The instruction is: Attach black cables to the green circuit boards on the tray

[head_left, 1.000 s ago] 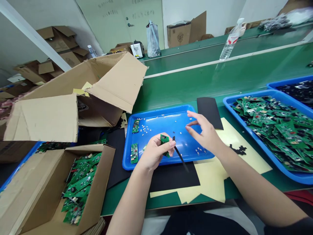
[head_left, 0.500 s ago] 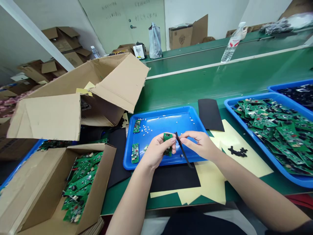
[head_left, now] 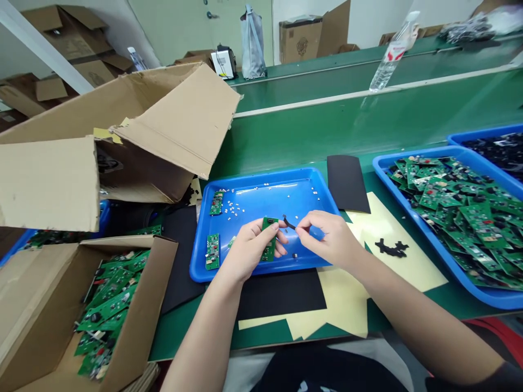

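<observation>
Over the blue tray (head_left: 261, 182), my left hand (head_left: 253, 242) is closed on a green circuit board (head_left: 268, 251), thumb across its face. A dark patch shows near the board's upper end. Just to the right, my right hand (head_left: 322, 234) pinches one end of a short black strip (head_left: 289, 224), which looks like foam; its free end points toward the board, apart from it as far as I can see. Two more circuit boards lie at the tray's left side, one circuit board (head_left: 213, 251) nearer me. Small white bits (head_left: 232, 209) are scattered on the tray floor.
A cardboard box of circuit boards (head_left: 159, 272) stands at the left, beneath a larger open carton (head_left: 175, 125). On the right is a blue tray heaped with boards (head_left: 408, 209). Black pieces (head_left: 391, 249) lie on yellow paper (head_left: 425, 267). A water bottle (head_left: 393, 51) stands behind.
The long black strip, earlier hanging down between my hands, now shows as a short curved piece in my right fingers. The camera view has shifted, so the scene sits further left and higher.
</observation>
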Tool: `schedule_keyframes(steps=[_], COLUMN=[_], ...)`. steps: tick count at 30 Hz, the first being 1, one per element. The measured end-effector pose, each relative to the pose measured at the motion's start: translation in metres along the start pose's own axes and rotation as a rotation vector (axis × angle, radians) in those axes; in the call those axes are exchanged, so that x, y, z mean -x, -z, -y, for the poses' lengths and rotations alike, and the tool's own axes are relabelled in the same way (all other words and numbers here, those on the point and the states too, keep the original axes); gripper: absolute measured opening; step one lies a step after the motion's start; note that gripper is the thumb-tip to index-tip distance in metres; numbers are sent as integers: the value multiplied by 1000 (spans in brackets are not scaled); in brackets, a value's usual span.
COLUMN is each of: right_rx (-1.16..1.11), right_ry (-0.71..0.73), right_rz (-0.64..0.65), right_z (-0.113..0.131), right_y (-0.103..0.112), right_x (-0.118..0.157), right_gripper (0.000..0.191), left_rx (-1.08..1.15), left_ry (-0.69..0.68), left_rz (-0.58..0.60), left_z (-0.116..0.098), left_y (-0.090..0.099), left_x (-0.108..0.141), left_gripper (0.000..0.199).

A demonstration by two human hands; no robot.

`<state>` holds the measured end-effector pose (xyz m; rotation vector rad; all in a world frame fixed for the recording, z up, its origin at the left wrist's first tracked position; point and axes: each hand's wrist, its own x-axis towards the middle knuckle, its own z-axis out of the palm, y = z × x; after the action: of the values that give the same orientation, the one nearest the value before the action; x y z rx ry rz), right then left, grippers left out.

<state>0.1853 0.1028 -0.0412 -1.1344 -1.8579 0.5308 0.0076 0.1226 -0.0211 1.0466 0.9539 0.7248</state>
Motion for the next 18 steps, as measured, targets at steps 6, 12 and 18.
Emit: schedule_keyframes(steps=[6, 12, 18], right_rx=[116, 77, 85], right_ry=[103, 114, 180], right_rz=[-23, -76, -7], right_z=[-2, 2, 3], right_y=[-4, -1, -4], right_x=[3, 3, 3], right_gripper=[19, 18, 18], left_rx=[-184, -241, -40], left_ry=[-3, -55, 17], left_rz=[-87, -245, -32], left_z=[1, -2, -2], left_y=[-2, -2, -8], left_x=[-1, -1, 3], left_gripper=[17, 19, 27])
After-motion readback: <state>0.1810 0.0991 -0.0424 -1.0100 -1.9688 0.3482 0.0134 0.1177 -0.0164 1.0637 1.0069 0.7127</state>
